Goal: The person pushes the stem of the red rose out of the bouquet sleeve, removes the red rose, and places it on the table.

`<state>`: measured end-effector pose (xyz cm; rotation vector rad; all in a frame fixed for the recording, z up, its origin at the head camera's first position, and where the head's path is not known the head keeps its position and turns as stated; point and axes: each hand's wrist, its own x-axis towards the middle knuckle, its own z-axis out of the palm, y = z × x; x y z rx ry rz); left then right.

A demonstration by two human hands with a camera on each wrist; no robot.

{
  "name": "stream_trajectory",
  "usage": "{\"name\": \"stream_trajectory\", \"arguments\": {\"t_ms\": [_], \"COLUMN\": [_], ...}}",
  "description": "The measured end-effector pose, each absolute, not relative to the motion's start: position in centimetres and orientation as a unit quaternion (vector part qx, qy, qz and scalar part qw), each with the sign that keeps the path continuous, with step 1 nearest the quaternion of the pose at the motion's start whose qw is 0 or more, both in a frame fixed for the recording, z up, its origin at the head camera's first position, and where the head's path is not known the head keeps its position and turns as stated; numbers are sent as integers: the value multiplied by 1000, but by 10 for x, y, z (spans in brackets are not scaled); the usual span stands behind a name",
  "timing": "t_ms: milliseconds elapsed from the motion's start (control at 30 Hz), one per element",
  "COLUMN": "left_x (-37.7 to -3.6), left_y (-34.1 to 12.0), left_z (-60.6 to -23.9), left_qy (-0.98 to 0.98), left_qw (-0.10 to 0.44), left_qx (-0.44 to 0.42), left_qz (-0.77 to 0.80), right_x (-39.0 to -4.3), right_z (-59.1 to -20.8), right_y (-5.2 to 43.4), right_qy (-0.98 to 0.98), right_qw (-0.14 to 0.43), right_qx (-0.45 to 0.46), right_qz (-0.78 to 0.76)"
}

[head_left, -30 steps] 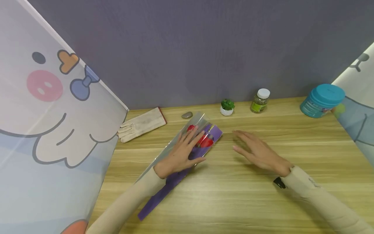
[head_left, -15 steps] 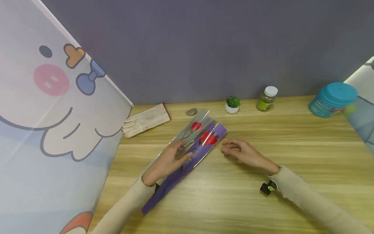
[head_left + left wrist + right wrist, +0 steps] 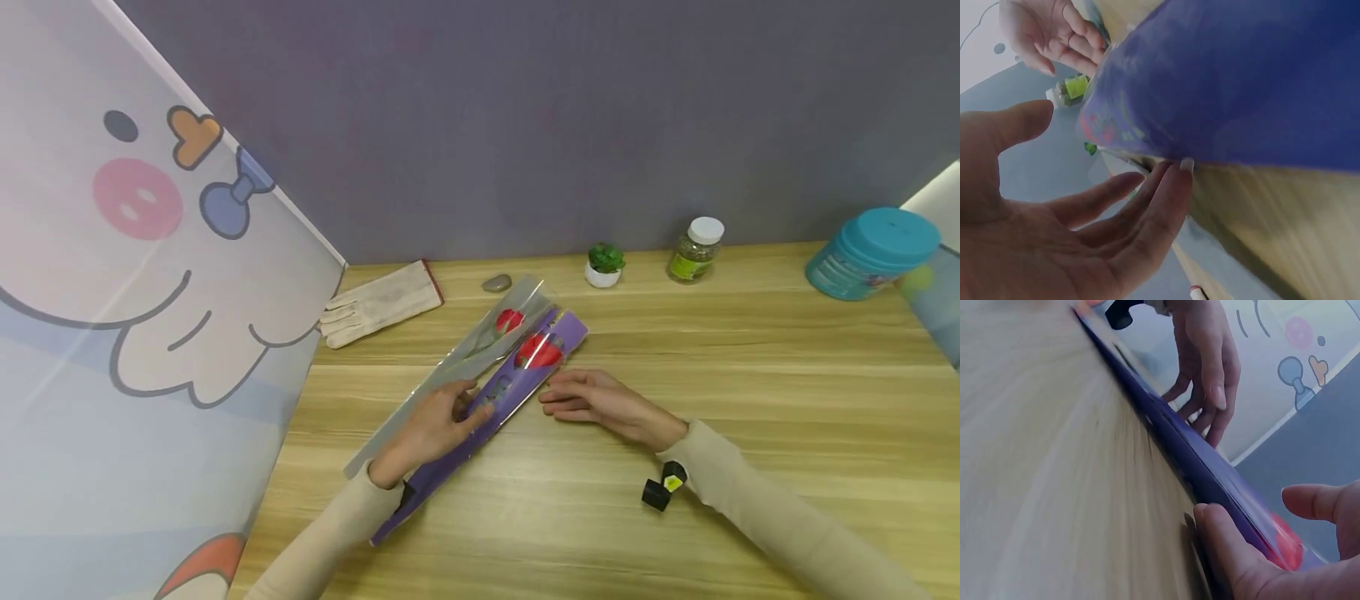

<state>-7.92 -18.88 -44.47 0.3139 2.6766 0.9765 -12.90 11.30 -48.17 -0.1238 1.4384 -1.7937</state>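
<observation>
A red rose in a purple sleeve [image 3: 512, 387] lies slanted on the wooden table. Beside it on the left is another red rose in a clear plastic sleeve [image 3: 480, 343]. My left hand [image 3: 429, 429] is over the purple sleeve; in the left wrist view its fingertips [image 3: 1179, 178] meet the sleeve's edge and the thumb stands apart. My right hand [image 3: 609, 407] is at the opposite edge, palm toward the sleeve. In the right wrist view its fingers [image 3: 1222, 540] are beside the purple wrap, low by the table, thumb raised. Neither hand is closed round the rose.
A white work glove [image 3: 382, 305] and a grey stone [image 3: 497, 283] lie behind the roses. Along the dark back wall stand a small potted plant [image 3: 604, 265], a jar with a white lid [image 3: 696, 250] and a turquoise tub [image 3: 872, 252]. A printed panel [image 3: 150, 333] borders the left side.
My left hand has drawn back from the blossoms toward the lower sleeve and moved its fingers to the purple sleeve's left edge. The right hand has come leftward to its right edge.
</observation>
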Motion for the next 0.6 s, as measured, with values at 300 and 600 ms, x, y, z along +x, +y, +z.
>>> {"name": "stream_trajectory", "arguments": {"t_ms": [300, 600], "left_x": [-77, -76], "left_y": [-183, -171], "left_z": [-454, -458], "left_qy": [938, 937], "left_qw": [132, 97], "left_qx": [93, 109], "left_qz": [306, 316], "right_x": [-129, -126], "right_z": [-486, -488], "right_y": [100, 102], "right_qy": [531, 519], "right_qw": [415, 408], "right_qx": [-16, 2], "right_qz": [-739, -751]}}
